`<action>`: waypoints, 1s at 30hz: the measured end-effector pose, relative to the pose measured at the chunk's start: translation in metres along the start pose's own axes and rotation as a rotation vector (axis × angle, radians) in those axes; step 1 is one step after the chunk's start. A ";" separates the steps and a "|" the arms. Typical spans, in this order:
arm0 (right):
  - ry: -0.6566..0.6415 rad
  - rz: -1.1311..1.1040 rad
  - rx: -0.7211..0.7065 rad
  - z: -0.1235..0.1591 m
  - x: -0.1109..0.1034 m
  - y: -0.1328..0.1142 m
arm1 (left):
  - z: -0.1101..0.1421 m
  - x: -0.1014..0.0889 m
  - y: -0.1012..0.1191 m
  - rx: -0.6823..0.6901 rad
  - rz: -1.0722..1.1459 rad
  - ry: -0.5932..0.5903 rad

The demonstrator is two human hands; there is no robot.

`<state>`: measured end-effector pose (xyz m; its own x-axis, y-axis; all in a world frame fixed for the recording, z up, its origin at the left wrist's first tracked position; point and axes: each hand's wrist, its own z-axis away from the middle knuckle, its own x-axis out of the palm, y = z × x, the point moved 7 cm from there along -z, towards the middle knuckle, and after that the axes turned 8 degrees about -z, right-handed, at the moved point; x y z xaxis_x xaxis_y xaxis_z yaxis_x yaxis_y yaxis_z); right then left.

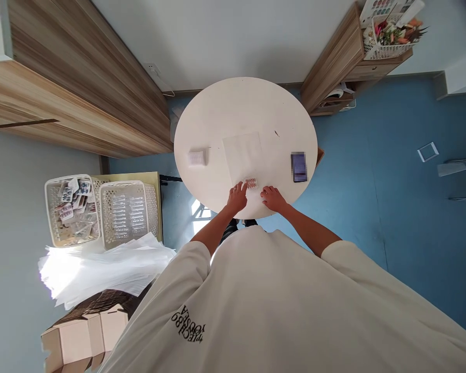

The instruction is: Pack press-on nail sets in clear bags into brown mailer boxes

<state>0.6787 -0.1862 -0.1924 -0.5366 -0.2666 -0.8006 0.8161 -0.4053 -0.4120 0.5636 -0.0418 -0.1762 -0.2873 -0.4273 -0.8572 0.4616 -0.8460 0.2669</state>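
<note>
We've got a rounded white counter (217, 98) under our L hand (237, 197) & R hand (273, 198), both at its near edge. Well off L of L hand: a pile of thin white sheets (116, 269), & just beyond it two white holed baskets. The outer basket (48, 210) holds a jumble of small packs (67, 210), some w/ coloured pcs; the inner basket (151, 207) holds see-through plastic pcs (130, 215) in two rows. Far ahead & R of R hand, a third basket (388, 51) sits on a wood cabinet (334, 62), full of colourful bits, too small to ID. Straight ahead of hands, a thin whitish sheet (243, 150) lies flat. R of R hand, a phone-like device (299, 167), blurred; L of L hand, a whitish stack (197, 158).

L hand's fingertips are at the L end of a small see-through pack (251, 183) w/ reddish pcs; can't tell if pinching or only touching. R hand: fingers loosely bent, nothing seen in it, apart from the pack. Pack's just ahead of & between hands, by the sheet's near edge. Prob. v. light, stiffish plastic, bit slippery, may crack if squeezed; we'd hold it by its short ends, off the middle
</note>
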 end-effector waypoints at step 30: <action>0.263 -0.068 0.055 -0.010 -0.065 -0.011 | -0.039 -0.028 -0.019 -0.200 -0.006 -0.080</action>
<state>0.7069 -0.1560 -0.1400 -0.5097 -0.0034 -0.8604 0.7631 -0.4637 -0.4502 0.5950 -0.0015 -0.1746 -0.3527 -0.4532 -0.8187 0.6145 -0.7720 0.1625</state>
